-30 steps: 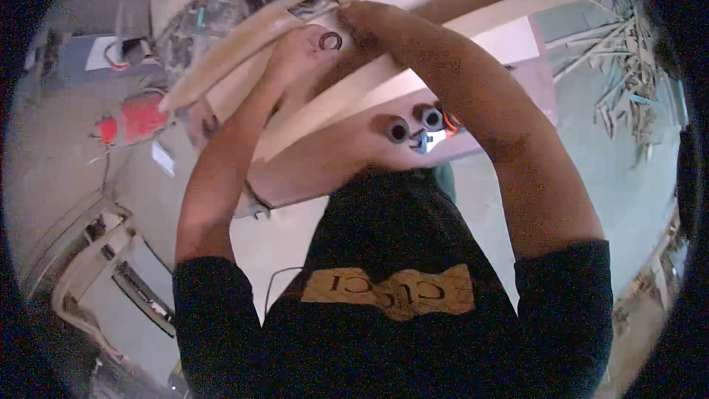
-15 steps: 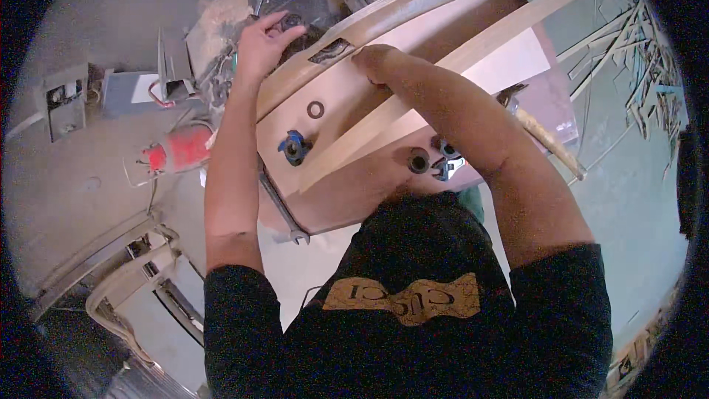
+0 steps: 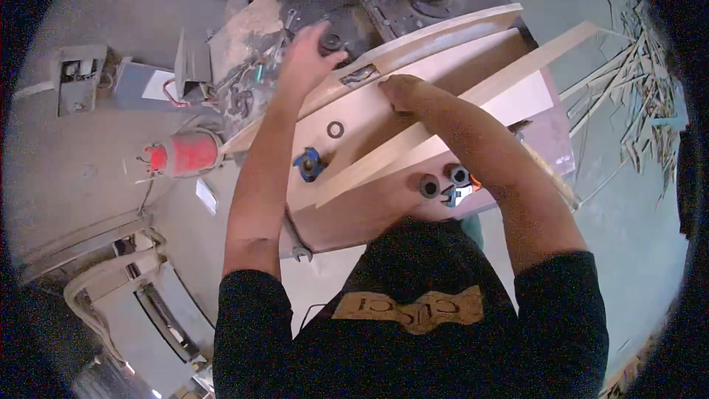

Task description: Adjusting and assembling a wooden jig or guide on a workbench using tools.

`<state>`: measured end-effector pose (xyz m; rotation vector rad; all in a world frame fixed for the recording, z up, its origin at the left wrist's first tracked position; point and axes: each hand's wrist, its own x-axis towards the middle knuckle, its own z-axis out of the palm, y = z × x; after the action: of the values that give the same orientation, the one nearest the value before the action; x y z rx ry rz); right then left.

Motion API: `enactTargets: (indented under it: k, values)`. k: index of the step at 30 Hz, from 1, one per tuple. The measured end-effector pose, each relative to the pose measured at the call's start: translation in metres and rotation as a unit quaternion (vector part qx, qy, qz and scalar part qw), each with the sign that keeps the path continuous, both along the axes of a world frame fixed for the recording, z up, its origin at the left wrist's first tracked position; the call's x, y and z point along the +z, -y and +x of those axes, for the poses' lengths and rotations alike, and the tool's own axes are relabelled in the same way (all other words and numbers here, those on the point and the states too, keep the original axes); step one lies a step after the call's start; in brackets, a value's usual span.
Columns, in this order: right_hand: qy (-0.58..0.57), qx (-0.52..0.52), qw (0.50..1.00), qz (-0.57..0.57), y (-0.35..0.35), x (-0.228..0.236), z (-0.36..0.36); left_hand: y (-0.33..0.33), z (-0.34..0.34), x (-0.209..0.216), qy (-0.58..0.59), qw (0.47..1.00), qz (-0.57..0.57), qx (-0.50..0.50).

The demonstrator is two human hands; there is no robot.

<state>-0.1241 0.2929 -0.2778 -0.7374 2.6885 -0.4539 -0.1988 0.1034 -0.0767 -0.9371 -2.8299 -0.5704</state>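
My left hand (image 3: 304, 63) reaches to the far side of the machine top, thumb and fingers closed around a dark round collar (image 3: 332, 42). My right hand (image 3: 402, 92) is curled at the inner side of a curved wooden piece (image 3: 436, 43), close to its dark slot; whatever its fingers hold is hidden. Between my arms a ring washer (image 3: 335, 130) lies flat on the pale board. Nearer to me sits a blue cutter head (image 3: 309, 165) with a dark centre. A long wooden strip (image 3: 487, 100) crosses the board diagonally, passing under my right forearm.
An open-end wrench (image 3: 297, 240) lies at the board's near left edge. Two dark sleeves (image 3: 429, 185) stand near my body. On the floor are a red tank (image 3: 193, 154) at left and a heap of thin offcuts (image 3: 628, 81) at right.
The view has shifted, so the scene sits lower and further right. My left hand has moved slightly rightward along the machine with the dark collar. My right hand stays by the curved piece.
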Motion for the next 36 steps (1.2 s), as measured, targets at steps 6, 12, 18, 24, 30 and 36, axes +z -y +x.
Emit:
enactTargets:
  k: [6, 12, 18, 24, 30, 36]
  values:
    - [0.04, -0.048, 0.998, -0.03, -0.016, -0.007, 0.003, -0.024, -0.023, 0.021, 0.114, 0.993, -0.002, -0.024]
    - [0.018, -0.017, 1.0, -0.001, 0.008, 0.033, 0.005, 0.01, -0.017, -0.002, 0.202, 0.975, 0.047, 0.072]
    - [0.043, -0.018, 0.996, 0.071, -0.004, 0.003, 0.0, -0.007, -0.024, -0.038, 0.063, 0.997, 0.044, -0.005]
    - [0.032, 0.019, 0.998, 0.041, 0.0, 0.025, 0.005, 0.009, -0.013, -0.02, 0.158, 0.986, 0.041, 0.036]
    - [-0.041, 0.14, 0.989, 0.02, -0.008, 0.014, -0.003, 0.009, -0.038, -0.001, 0.258, 0.964, -0.061, 0.022]
    - [0.051, 0.014, 0.999, 0.002, -0.012, 0.045, 0.009, 0.016, -0.051, 0.006, 0.251, 0.958, -0.09, -0.109]
